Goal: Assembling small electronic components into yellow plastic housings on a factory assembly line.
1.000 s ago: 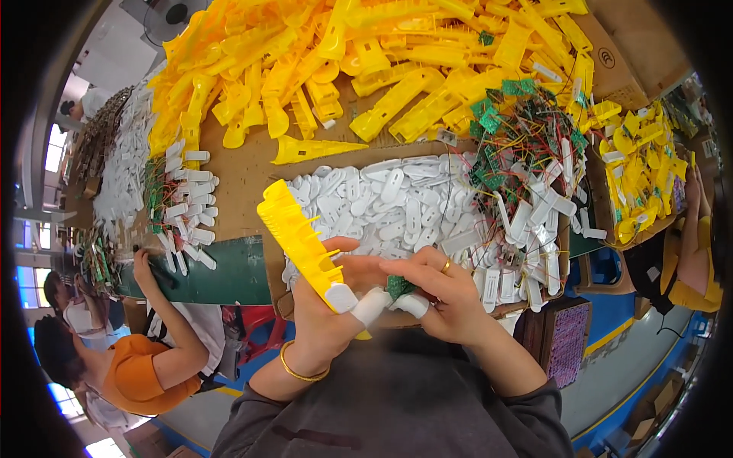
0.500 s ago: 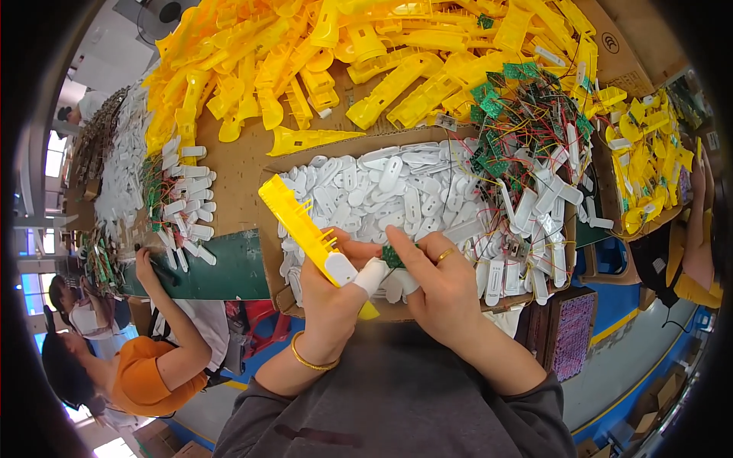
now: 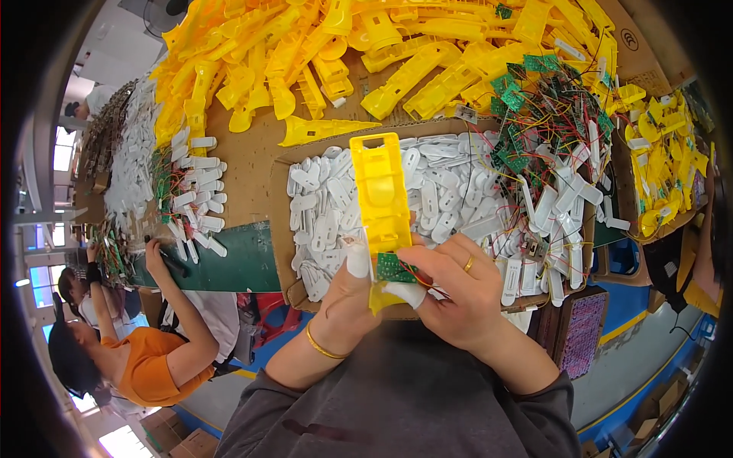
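Head view, looking down: the person's left hand (image 3: 347, 301) grips a long yellow plastic shell (image 3: 383, 191), its hollow side facing up, over an open cardboard box (image 3: 282, 229). The left thumb, wrapped in white, lies along the shell's left edge; the fingers behind are mostly hidden. The right hand (image 3: 466, 286) pinches a small green circuit board (image 3: 389, 269) between forefinger and wrapped thumb, over the shell's lower part. Red and dark wires (image 3: 430, 287) trail from the board toward the right palm. Whether the board touches the shell, I cannot tell.

White plastic pieces (image 3: 324, 217) fill much of the box; a tangle of boards and wires heaps at its right.

The step in hand looks like fitting board to shell. The next move seems to call for a steady left grip, careful lining up, and wires kept from being trapped.
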{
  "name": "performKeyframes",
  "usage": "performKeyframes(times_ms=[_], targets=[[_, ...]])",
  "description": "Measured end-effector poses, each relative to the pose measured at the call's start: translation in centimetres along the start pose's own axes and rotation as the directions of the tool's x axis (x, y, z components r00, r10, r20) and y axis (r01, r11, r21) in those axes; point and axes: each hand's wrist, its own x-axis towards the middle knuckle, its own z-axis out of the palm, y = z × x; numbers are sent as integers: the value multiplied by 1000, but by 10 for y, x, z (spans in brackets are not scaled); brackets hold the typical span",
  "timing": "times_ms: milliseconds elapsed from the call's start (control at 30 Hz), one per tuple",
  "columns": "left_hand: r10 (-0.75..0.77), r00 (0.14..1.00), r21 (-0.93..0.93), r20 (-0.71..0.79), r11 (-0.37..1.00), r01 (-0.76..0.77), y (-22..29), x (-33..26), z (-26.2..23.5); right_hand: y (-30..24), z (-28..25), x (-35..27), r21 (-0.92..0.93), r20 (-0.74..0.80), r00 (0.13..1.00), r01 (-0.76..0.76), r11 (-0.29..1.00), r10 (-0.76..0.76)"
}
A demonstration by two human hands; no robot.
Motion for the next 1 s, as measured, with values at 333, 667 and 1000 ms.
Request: performKeyframes(times_ms=[333, 667, 1000], targets=[[72, 997, 223, 12, 972, -73, -13, -2, -12, 12, -15, 12, 139, 242, 970, -2, 990, -32], [63, 998, 377, -29, 925, -48, 3, -7, 25, 11, -4, -15, -48, 55, 998, -14, 999, 16], [12, 994, 486, 110, 872, -64, 7, -6, 16, 18, -34, -8, 590, 217, 842, -516, 620, 494]])
